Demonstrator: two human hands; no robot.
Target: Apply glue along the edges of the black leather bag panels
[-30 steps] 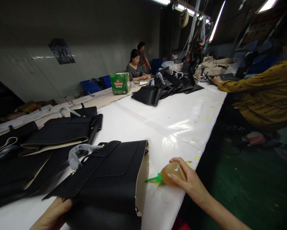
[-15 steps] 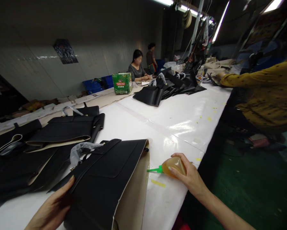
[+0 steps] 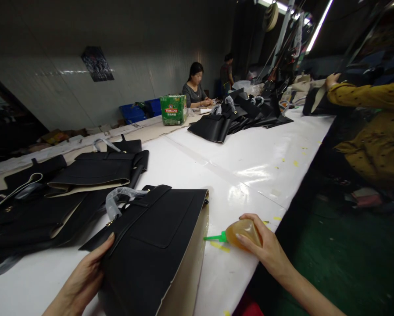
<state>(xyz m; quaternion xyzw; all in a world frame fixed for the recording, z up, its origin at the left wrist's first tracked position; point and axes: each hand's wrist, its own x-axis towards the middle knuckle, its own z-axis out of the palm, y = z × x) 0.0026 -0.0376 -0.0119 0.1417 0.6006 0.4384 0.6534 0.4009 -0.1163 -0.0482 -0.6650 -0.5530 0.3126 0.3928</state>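
A black handbag (image 3: 157, 232) with a pale lining lies on its side on the white table, its unsewn-looking open edge facing right. My left hand (image 3: 85, 276) grips it at the left, thumb on top and fingers tucked partly out of sight beneath. In my right hand (image 3: 269, 250) is a squeeze glue bottle (image 3: 241, 233) of amber liquid, with fingers and thumb wrapped round it. Its green nozzle (image 3: 216, 237) points left, and the tip meets the lining's edge at the bag's mouth. Clear plastic wraps the bag's handle (image 3: 123, 195).
More black bags (image 3: 94, 169) lie piled at the left, and another heap (image 3: 239, 112) sits farther back. A green carton (image 3: 173, 109) stands near a seated person (image 3: 195, 90). At right, a co-worker's yellow sleeve (image 3: 361, 94) reaches over the table's edge. Yellow tape bits (image 3: 220, 247) dot the white tabletop (image 3: 249, 153).
The nozzle tip has slid a little toward me along the bag's edge. The view has shifted slightly. At right, the co-worker's hand has risen with a dark piece beneath it.
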